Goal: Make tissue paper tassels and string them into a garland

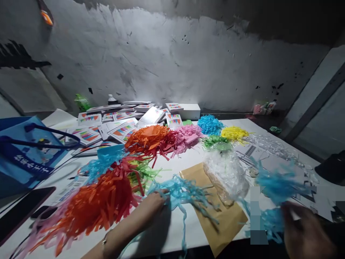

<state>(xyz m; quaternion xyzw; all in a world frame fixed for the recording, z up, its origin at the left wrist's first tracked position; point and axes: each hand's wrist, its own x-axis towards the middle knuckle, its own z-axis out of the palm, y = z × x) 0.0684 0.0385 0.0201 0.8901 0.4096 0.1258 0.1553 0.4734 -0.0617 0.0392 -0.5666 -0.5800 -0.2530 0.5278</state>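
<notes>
Left hand [152, 207] on table [188, 158], touching fringe bundle [183, 192], which overlaps envelope [218, 216]. Plastic bag [226, 172] on envelope's far end. Right hand [304, 230] at right, holding a second fringe bundle [277, 185]. Fringe pile [102, 201] left of left hand. Card packs [121, 122] behind, near wall [172, 61]. Tote bag [24, 154] far left.

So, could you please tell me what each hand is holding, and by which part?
The left hand pinches light blue paper fringe at its near-left end. The right hand, blurred, holds another blue fringe at its lower end.
</notes>
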